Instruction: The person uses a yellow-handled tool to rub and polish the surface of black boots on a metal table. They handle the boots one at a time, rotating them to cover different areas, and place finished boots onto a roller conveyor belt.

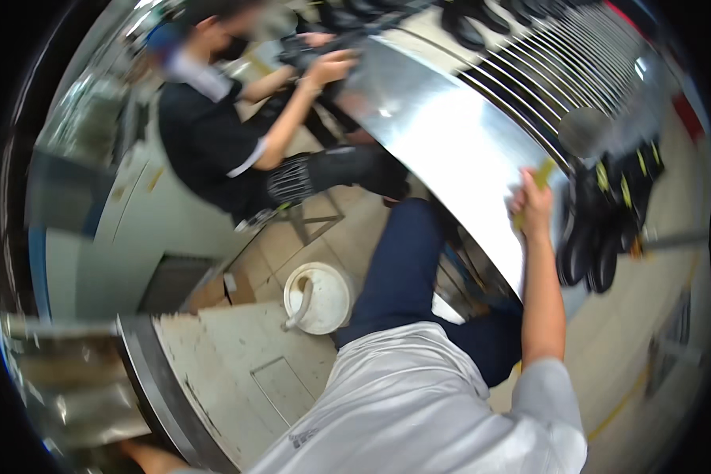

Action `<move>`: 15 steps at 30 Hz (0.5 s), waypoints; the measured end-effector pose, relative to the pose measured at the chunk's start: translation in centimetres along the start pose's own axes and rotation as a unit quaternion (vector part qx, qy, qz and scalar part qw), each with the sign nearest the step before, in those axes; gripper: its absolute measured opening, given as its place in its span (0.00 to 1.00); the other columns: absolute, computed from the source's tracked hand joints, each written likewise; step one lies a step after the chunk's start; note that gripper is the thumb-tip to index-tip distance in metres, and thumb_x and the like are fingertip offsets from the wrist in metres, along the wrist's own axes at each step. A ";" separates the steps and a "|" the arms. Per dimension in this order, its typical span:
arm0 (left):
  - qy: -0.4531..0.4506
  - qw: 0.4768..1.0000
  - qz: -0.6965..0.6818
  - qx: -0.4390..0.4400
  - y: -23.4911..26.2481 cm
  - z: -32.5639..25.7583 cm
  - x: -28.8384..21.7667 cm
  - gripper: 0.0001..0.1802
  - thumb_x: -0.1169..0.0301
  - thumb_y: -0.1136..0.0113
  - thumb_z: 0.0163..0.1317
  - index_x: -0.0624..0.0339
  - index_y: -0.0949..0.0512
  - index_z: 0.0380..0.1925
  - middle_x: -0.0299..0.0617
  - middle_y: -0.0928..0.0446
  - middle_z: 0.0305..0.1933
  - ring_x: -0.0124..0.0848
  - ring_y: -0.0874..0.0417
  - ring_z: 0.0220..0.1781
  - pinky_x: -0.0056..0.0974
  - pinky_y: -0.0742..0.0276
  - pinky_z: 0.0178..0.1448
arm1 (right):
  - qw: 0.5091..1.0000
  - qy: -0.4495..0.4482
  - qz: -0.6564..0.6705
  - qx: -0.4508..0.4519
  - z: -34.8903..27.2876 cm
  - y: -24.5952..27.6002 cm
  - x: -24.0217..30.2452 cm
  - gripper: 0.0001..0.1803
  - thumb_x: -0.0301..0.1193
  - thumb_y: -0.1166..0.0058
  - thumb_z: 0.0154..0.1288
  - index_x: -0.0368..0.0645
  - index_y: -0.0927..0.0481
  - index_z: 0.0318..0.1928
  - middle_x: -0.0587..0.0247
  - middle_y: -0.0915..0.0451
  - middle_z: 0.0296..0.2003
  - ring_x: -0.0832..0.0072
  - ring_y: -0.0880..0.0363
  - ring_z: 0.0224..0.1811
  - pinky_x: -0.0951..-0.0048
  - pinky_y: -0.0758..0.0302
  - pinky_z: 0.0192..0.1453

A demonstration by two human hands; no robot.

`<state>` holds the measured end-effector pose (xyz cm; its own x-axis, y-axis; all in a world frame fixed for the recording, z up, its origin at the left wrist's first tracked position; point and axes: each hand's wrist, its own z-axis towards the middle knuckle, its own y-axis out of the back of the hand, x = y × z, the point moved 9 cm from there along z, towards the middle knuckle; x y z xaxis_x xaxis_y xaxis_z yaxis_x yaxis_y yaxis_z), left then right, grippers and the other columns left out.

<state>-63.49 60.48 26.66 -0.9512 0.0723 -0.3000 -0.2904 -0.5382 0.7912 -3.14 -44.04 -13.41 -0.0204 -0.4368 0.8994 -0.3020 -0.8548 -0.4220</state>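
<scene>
My right hand [533,204] is closed around a flat yellow-green stick-like tool [543,171] above the edge of a shiny metal table [442,130]. The blur hides what kind of tool it is. Several black shoes [596,213] with yellow-green marks stand just right of that hand. At the lower left, my left forearm [152,458] reaches toward a reflective metal-and-glass unit [75,379]. The fingers of that hand do not show.
Across the table a person in black [205,134] sits on a stool, holding a black shoe [304,54]. A white bucket [336,304] stands on the floor by my leg. Metal rods [565,67] form a rack with more black shoes [462,28] beyond the table.
</scene>
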 end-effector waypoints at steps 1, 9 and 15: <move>-0.009 1.000 -0.004 -0.016 -0.2 -1.2 -2.6 0.36 0.61 0.26 0.61 0.65 0.27 0.66 0.55 0.22 0.64 0.47 0.22 0.64 0.54 0.25 0.66 | 1.000 0.005 -0.003 -0.006 -0.2 0.3 0.4 0.18 0.41 0.34 0.71 0.45 0.23 0.52 0.73 0.32 0.19 0.83 0.35 0.15 0.78 0.36 0.18; -0.186 0.944 -0.190 -0.195 5.0 -18.3 -20.7 0.34 0.60 0.32 0.68 0.65 0.30 0.68 0.56 0.24 0.65 0.46 0.22 0.63 0.53 0.28 0.68 | 1.000 -0.005 0.005 -0.008 -1.8 2.3 0.3 0.15 0.40 0.36 0.71 0.47 0.21 0.51 0.74 0.33 0.19 0.85 0.35 0.15 0.79 0.35 0.18; -0.365 0.772 -0.451 -0.260 11.7 -40.1 -32.2 0.32 0.59 0.37 0.73 0.64 0.33 0.70 0.56 0.25 0.66 0.46 0.23 0.62 0.53 0.30 0.70 | 0.992 0.067 -0.104 0.029 -1.0 0.9 -0.3 0.10 0.41 0.40 0.74 0.49 0.20 0.43 0.79 0.31 0.21 0.87 0.37 0.19 0.76 0.38 0.23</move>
<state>-32.12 18.19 24.24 -0.2465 0.9664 -0.0727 -0.9684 -0.2427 0.0579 -4.36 -44.38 -13.96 -0.0919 -0.2111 0.9731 -0.2571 -0.9391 -0.2280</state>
